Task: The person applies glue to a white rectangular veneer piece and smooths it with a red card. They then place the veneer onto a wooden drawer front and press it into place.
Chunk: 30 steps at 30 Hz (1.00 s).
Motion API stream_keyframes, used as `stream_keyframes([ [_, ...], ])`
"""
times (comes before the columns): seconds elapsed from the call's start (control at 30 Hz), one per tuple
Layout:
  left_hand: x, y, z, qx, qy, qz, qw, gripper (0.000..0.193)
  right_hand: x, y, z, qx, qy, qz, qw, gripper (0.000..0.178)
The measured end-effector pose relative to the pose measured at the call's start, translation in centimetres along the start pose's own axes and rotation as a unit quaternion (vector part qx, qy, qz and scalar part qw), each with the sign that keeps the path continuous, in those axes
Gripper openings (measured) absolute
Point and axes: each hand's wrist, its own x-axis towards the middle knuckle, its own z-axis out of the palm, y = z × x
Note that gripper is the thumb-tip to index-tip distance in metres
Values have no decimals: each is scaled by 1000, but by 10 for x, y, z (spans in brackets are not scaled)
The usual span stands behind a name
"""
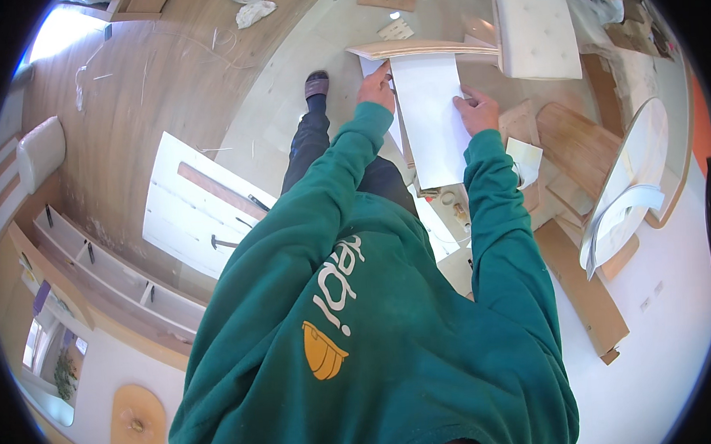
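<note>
A white rectangular sheet or thin panel [429, 116] lies in front of me, its far end against a board with a curved wooden edge [423, 49]. My left hand [377, 88] is closed at the sheet's far left corner, close under the board's edge. On the right side, my right hand [477, 110] grips the sheet's long edge, thumb and forefinger near it. Another white strip [396, 133] shows partly beneath the sheet on the left. I cannot tell whether the sheet is paper or stiff board.
A white padded panel [537, 27] stands at the far right. Wooden boards [578, 145] and a rounded white-faced piece [625, 186] lean on the right. At left, a hammer [223, 242] lies on a white panel [173, 222]. A cardboard piece [585, 291] lies nearer right.
</note>
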Motion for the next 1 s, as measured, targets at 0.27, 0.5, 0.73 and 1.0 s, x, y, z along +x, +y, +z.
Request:
stream_keyframes([
  [0.27,-33,-18,-1,96,-38,20,994,38,-8,-9,-1,7,0,21,1000,46],
  [0.5,-70,-23,16,112,36,29,993,42,-7,-8,4,-18,-1,8,1000,46],
  [0.73,-76,-12,24,142,111,54,982,33,-6,-7,5,-21,8,9,1000,45],
  [1.0,-70,-34,32,101,167,54,979,28,-6,-3,8,7,14,9,1000,45],
])
